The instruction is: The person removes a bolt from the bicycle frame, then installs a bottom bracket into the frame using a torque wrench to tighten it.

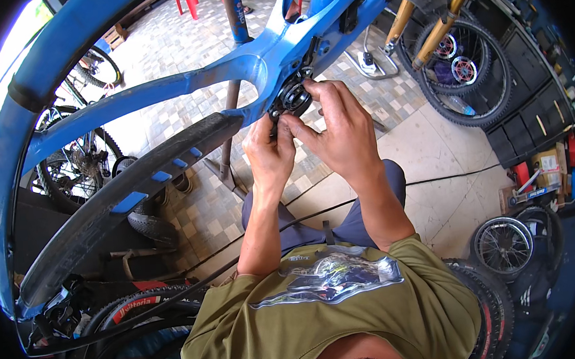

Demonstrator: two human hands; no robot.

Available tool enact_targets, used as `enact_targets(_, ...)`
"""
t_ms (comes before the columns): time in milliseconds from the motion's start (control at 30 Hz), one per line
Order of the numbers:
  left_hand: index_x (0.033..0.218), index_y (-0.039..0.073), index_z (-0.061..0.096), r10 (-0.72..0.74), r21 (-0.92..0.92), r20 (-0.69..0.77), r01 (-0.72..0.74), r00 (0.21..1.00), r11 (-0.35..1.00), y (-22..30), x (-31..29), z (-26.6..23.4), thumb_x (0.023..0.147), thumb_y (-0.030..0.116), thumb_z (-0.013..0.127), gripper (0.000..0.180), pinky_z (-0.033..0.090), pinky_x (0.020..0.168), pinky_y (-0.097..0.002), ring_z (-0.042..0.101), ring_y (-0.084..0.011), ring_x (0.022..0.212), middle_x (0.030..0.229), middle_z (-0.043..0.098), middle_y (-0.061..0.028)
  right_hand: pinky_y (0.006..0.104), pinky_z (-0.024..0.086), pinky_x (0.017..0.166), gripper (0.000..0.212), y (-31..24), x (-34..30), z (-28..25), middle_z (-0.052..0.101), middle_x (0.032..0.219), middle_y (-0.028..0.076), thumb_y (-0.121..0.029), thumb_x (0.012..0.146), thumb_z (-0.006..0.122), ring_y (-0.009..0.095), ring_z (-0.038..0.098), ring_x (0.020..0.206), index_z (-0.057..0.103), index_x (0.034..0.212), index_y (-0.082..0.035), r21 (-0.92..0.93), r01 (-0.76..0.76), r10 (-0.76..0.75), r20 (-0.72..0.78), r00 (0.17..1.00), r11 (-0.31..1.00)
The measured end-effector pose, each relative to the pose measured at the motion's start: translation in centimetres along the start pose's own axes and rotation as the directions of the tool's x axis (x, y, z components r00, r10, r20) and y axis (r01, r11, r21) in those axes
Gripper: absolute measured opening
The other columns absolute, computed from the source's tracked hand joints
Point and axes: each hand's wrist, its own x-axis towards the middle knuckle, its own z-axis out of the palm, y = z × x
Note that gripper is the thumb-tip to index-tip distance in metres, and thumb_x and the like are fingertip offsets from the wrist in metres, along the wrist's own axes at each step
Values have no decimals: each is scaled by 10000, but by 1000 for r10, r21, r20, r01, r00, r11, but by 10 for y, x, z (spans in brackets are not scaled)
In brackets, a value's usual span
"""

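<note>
A blue bicycle frame fills the upper left, its black-guarded chainstay slanting down to the left. At the frame's pivot area sits a round black ringed part. My right hand grips this part, the index finger on its upper right edge and the thumb on its lower edge. Just below it, my left hand is pinched close to the right thumb. What the left fingertips hold is hidden by the fingers.
A dark stand post rises behind the frame. Gold fork legs and wheels are at the upper right. A black cable crosses over my lap. Tyres lie at the lower left; a small wheel is at the right.
</note>
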Motion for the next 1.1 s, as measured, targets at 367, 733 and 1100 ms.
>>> enact_targets(367,949,-73,652,-69,-115,26,71,997,991,25,5,2,968,1,640,78,574,585,-315,746,-218,715,813,684,-144,394,500,529,384,6,7,7,613,579,81,-414,952,694,296,643,533,652,787,-69,-127,-204,217,98,971,971)
enact_targets(733,921,-47,637,45,24,11,-46,999,999,-5,0,1,925,19,686,82,503,588,-375,671,-324,664,762,634,-185,397,549,705,331,0,-1,1,679,894,123,-239,855,803,313,691,839,639,1053,-30,-7,12,-12,-38,999,1000)
enact_targets(1100,1114,-28,709,-27,34,39,26,999,999,3,0,0,976,24,624,170,519,743,-283,615,-89,837,877,709,-73,396,537,548,383,-1,1,6,706,766,84,-305,799,848,257,677,581,620,975,-52,-57,-214,217,37,976,975)
